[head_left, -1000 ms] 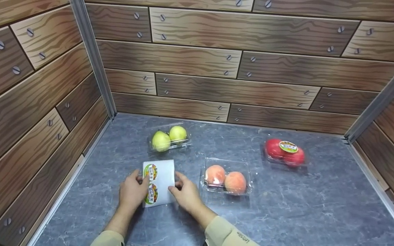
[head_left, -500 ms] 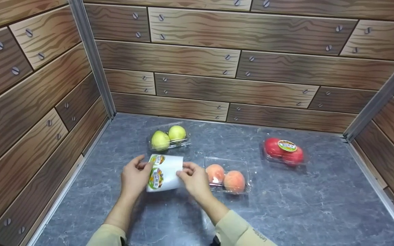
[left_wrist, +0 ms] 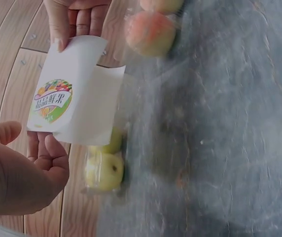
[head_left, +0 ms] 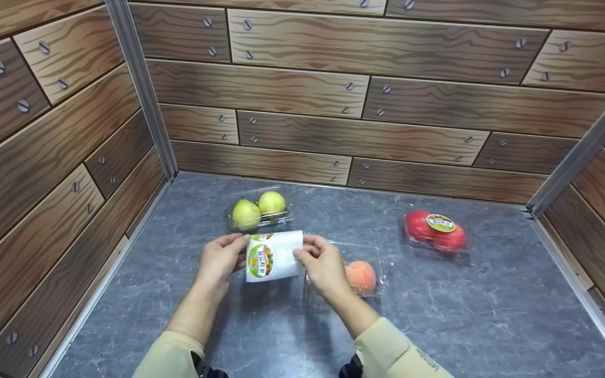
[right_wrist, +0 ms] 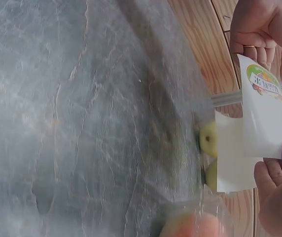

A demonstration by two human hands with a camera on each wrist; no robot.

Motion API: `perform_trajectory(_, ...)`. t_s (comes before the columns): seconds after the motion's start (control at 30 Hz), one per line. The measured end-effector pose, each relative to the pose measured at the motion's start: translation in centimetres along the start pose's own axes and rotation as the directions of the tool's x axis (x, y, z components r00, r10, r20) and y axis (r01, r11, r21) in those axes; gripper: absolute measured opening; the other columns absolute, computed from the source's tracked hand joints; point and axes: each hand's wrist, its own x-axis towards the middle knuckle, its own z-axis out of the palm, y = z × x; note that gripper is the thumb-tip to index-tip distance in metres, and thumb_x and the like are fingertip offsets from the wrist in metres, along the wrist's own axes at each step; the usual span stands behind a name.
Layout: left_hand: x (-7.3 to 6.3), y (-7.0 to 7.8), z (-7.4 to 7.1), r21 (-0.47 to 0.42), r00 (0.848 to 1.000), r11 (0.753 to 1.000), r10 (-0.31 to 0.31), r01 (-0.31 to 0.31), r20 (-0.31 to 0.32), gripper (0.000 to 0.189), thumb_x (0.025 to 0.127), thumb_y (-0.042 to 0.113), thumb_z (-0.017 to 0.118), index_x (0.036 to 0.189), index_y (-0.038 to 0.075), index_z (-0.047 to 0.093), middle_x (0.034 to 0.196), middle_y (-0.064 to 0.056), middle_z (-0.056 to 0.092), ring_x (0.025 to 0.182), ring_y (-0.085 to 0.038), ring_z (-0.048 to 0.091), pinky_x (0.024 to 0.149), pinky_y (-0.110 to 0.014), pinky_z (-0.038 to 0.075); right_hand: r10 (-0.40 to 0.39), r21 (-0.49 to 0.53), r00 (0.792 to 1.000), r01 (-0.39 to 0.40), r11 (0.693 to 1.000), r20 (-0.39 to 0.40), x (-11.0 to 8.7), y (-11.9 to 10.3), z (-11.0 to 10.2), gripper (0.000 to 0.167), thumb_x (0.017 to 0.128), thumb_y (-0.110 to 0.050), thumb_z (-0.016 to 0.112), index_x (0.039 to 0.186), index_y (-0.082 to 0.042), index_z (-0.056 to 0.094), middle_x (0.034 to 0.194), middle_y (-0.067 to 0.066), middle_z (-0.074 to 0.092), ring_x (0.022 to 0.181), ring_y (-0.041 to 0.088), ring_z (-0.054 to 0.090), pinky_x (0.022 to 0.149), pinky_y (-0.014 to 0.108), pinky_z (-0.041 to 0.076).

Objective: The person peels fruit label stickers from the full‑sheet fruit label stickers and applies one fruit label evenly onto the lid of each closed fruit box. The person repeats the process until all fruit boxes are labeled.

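In the head view a folded white sheet of fruit stickers (head_left: 283,254) is held up above the table. My right hand (head_left: 326,269) pinches its right edge, thumb in front and fingers behind. At the left edge is my left hand (head_left: 217,264); in the left wrist view its curled fingers (left_wrist: 47,153) lie behind the sheet's edge, while the thumb stands off it. A round label (left_wrist: 52,100) with printed fruit shows on the front layer, and a second white layer (left_wrist: 99,106) hangs behind. Below my right hand sits a clear box of peaches (head_left: 360,276), partly hidden.
A clear box with yellow-green pears (head_left: 246,214) lies behind the sheet. To the right, a box of red fruit (head_left: 449,239) bears a round sticker (head_left: 440,222). Wood-patterned walls (head_left: 292,94) enclose the grey table (head_left: 470,315).
Both hands have raised the sticker sheet off the table and moved it right and away from the body. My left thumb has shifted from the labels to the edge. The right hand now covers one peach.
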Motion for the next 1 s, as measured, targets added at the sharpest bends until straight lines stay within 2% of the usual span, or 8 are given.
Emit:
perform_trajectory(0.2, 0.0, 0.1, 0.7, -0.015, 0.998, 0.999, -0.037, 0.038, 0.059, 0.032, 0.098, 0.014, 0.072, 0.117, -0.012, 0.071, 0.074, -0.004, 0.071, 0.062, -0.007, 0.064, 0.056, -0.017, 0.053, -0.045, 0.015, 0.999, 0.045, 0.999, 0.003, 0.3, 0.1, -0.7, 0.03, 0.095, 0.003, 0.072, 0.124, 0.01, 0.068, 0.091, 0.017, 0.078, 0.081, 0.013, 0.07, 0.07, 0.023, 0.058)
perform_trajectory(0.4, -0.2, 0.0, 0.7, 0.008, 0.998, 1.0, -0.019, 0.019, 0.061, 0.027, 0.096, 0.01, 0.073, 0.115, -0.009, 0.071, 0.079, -0.005, 0.073, 0.066, -0.009, 0.067, 0.058, -0.02, 0.056, -0.035, -0.02, 0.999, 0.034, 0.999, -0.015, 0.6, 0.2, -0.8, 0.032, 0.094, 0.002, 0.073, 0.125, 0.008, 0.068, 0.088, 0.013, 0.077, 0.078, 0.012, 0.068, 0.069, 0.025, 0.059)
perform_trajectory(0.53, -0.3, -0.1, 0.7, 0.043, 0.998, 0.998, 0.04, -0.043, 0.055, 0.03, 0.095, 0.007, 0.074, 0.12, -0.008, 0.068, 0.085, -0.007, 0.074, 0.071, -0.012, 0.067, 0.063, -0.024, 0.056, -0.024, -0.041, 0.999, 0.023, 0.999, -0.021, 0.6, 0.3, -0.8, 0.036, 0.094, 0.002, 0.073, 0.129, 0.008, 0.067, 0.088, 0.013, 0.078, 0.079, 0.014, 0.069, 0.069, 0.025, 0.058)
perform_trajectory(0.67, -0.2, 0.0, 0.9, 0.115, 0.989, 0.983, 0.14, -0.144, 0.041, 0.032, 0.094, 0.003, 0.074, 0.123, -0.008, 0.066, 0.085, -0.01, 0.076, 0.072, -0.015, 0.067, 0.065, -0.026, 0.054, -0.024, -0.067, 0.999, 0.022, 0.998, -0.039, 0.6, 0.3, -0.7, 0.041, 0.094, 0.001, 0.073, 0.134, 0.006, 0.065, 0.095, 0.016, 0.078, 0.086, 0.023, 0.074, 0.074, 0.031, 0.061)
perform_trajectory(0.77, -0.1, 0.0, 1.1, 0.197, 0.974, 0.954, 0.224, -0.224, 0.027, 0.032, 0.093, 0.002, 0.074, 0.123, -0.007, 0.067, 0.083, -0.01, 0.076, 0.075, -0.016, 0.068, 0.066, -0.025, 0.052, -0.062, -0.112, 0.996, 0.054, 0.992, -0.067, 0.5, 0.3, -0.7, 0.042, 0.093, -0.001, 0.075, 0.134, 0.005, 0.066, 0.109, 0.02, 0.077, 0.101, 0.032, 0.075, 0.089, 0.04, 0.062)
perform_trajectory(0.83, -0.2, 0.1, 1.2, 0.266, 0.961, 0.925, 0.275, -0.27, 0.021, 0.032, 0.093, 0.003, 0.075, 0.123, -0.005, 0.068, 0.081, -0.008, 0.076, 0.077, -0.017, 0.069, 0.069, -0.027, 0.052, -0.12, -0.196, 0.989, 0.1, 0.976, -0.09, 0.4, 0.2, -0.6, 0.041, 0.092, -0.005, 0.077, 0.132, 0.003, 0.068, 0.117, 0.02, 0.076, 0.112, 0.035, 0.073, 0.099, 0.046, 0.059)
perform_trajectory(0.93, -0.4, 0.3, 1.3, 0.374, 0.937, 0.865, 0.348, -0.334, 0.034, 0.031, 0.093, 0.005, 0.077, 0.123, -0.002, 0.07, 0.081, -0.005, 0.077, 0.079, -0.019, 0.07, 0.074, -0.032, 0.053, -0.219, -0.341, 0.972, 0.177, 0.923, -0.087, 0.2, 0.1, -0.4, 0.038, 0.092, -0.012, 0.081, 0.128, -0.003, 0.073, 0.124, 0.015, 0.076, 0.121, 0.035, 0.07, 0.107, 0.05, 0.053)
perform_trajectory(1.0, -0.7, 0.4, 1.3, 0.43, 0.92, 0.823, 0.389, -0.372, 0.051, 0.032, 0.093, 0.006, 0.078, 0.123, 0.0, 0.071, 0.082, -0.004, 0.078, 0.081, -0.02, 0.072, 0.077, -0.037, 0.055, -0.276, -0.429, 0.959, 0.226, 0.875, -0.058, 0.0, -0.1, -0.2, 0.036, 0.091, -0.018, 0.084, 0.125, -0.009, 0.076, 0.126, 0.013, 0.075, 0.123, 0.034, 0.069, 0.107, 0.052, 0.052)
